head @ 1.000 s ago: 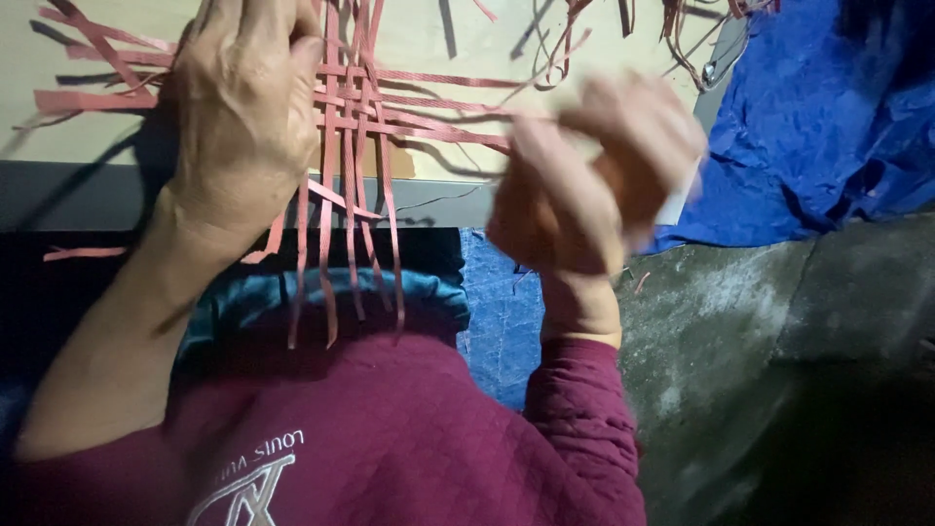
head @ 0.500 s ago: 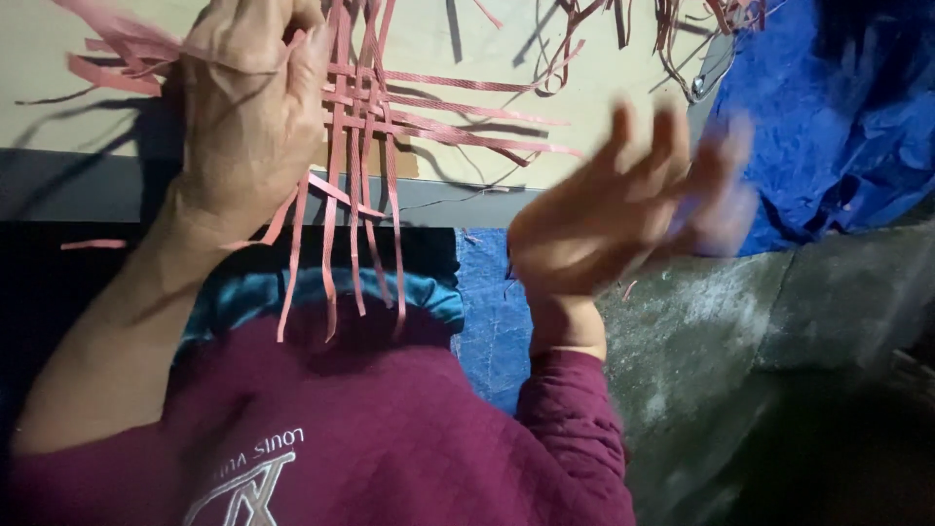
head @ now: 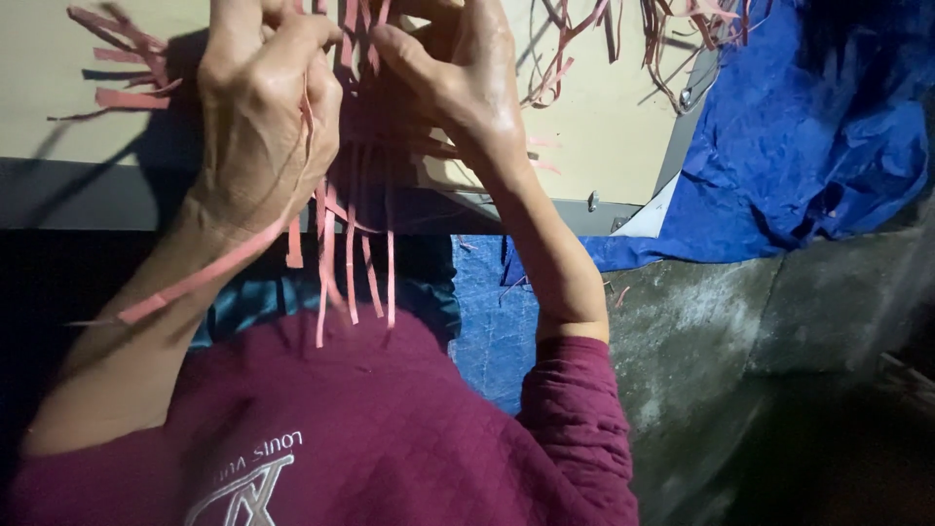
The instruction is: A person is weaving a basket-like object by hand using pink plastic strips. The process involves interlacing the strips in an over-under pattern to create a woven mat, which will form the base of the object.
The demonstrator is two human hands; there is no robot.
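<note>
Pink strips (head: 351, 263), two hands gripping.

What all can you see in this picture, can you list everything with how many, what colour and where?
Strips: many, pink, hanging off the board's near edge between both hands; more scattered at the board's left and top right.
Board: one, pale tan with a grey edge, across the top.
Tarp: one, blue, crumpled at right of the board.
Floor: grey concrete, lower right.
Top: one, maroon quilted, worn, bottom.
Left hand: grip on strips, upper left.
Right hand: fingers among the strips, upper middle.
</note>
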